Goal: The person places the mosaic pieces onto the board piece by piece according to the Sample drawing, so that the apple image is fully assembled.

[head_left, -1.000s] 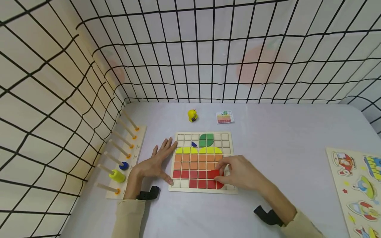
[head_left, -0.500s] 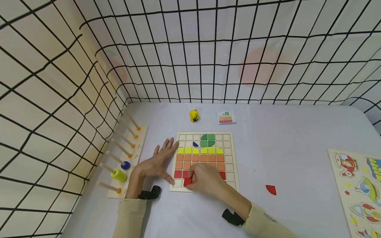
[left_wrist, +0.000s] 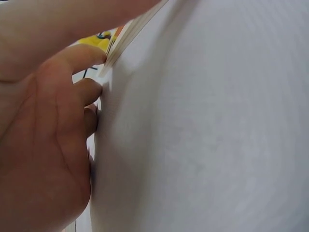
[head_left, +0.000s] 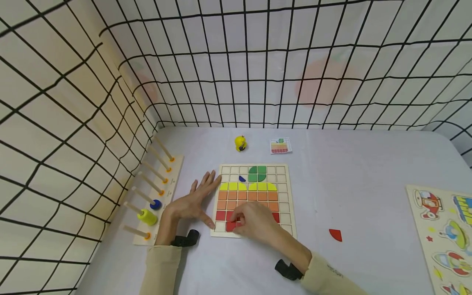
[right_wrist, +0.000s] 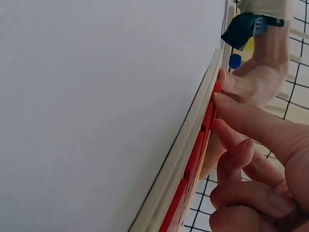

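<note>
A wooden grid board [head_left: 285, 209] lies on the table with green, yellow, orange and red tiles in its cells. My left hand [head_left: 191, 203] is spread along its left side, thumb and fingertips on the edge. Near the board's lower-left corner, my right hand [head_left: 258, 221] pinches a red square tile [head_left: 230, 226] at the second cell of the bottom row. In the right wrist view, thumb and index finger meet at the red tile [right_wrist: 217, 89]. The right hand hides much of the red rows. A small blue piece [head_left: 241, 179] sits in an upper cell.
A red quarter-circle tile [head_left: 336, 235] lies on the table to the right. Beyond the board are a yellow figurine [head_left: 240, 143] and a pattern card [head_left: 280, 146]. A peg board [head_left: 173, 180] stands left; a picture puzzle [head_left: 439, 237] lies far right. Black netting [head_left: 267, 78] encloses the table.
From the board's right side, my right hand has moved left to its lower-left part, and the red tile there now lies flatter. The quarter-circle tile has come into view. My left hand stays put.
</note>
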Tool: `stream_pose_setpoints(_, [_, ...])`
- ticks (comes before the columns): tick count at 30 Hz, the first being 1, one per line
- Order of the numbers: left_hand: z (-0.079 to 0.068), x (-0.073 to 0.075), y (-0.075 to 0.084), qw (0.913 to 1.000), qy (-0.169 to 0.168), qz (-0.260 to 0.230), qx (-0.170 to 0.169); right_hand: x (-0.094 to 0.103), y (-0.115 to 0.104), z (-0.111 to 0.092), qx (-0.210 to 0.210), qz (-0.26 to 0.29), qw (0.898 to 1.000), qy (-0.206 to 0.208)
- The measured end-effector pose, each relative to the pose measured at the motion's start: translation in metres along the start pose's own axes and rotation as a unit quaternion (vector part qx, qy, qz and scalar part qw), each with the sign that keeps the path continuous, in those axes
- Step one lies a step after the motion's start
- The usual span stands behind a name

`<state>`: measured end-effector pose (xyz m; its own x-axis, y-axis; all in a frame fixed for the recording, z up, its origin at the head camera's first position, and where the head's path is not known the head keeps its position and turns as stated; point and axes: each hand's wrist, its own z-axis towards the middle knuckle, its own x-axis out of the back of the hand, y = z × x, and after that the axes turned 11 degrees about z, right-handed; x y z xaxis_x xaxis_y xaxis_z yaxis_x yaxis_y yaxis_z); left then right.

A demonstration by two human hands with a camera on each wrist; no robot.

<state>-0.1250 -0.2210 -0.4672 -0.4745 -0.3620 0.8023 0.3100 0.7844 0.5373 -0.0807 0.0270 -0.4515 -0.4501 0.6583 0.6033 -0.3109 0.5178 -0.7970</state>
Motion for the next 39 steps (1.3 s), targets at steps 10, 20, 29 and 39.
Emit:
stream_pose_setpoints(10, [-0.001,0.001,0.002,0.9999,-0.006,-0.011,-0.005,0.014,0.002,-0.008,-0.022,0.015,1.0,-0.013])
stream_pose_setpoints(20, [-0.002,0.001,0.003,0.9999,-0.007,-0.008,-0.01,0.118,0.061,-0.077,-0.109,-0.003,0.993,0.054])
stream_pose_setpoints(29, [-0.004,0.001,0.002,0.9998,-0.005,-0.018,-0.008,0.162,0.125,-0.149,-0.183,-0.032,0.983,0.015])
stream_pose_setpoints(39, [-0.002,0.001,0.002,0.9998,-0.003,-0.018,-0.013,0.148,0.126,-0.147,-0.163,0.008,0.986,0.024])
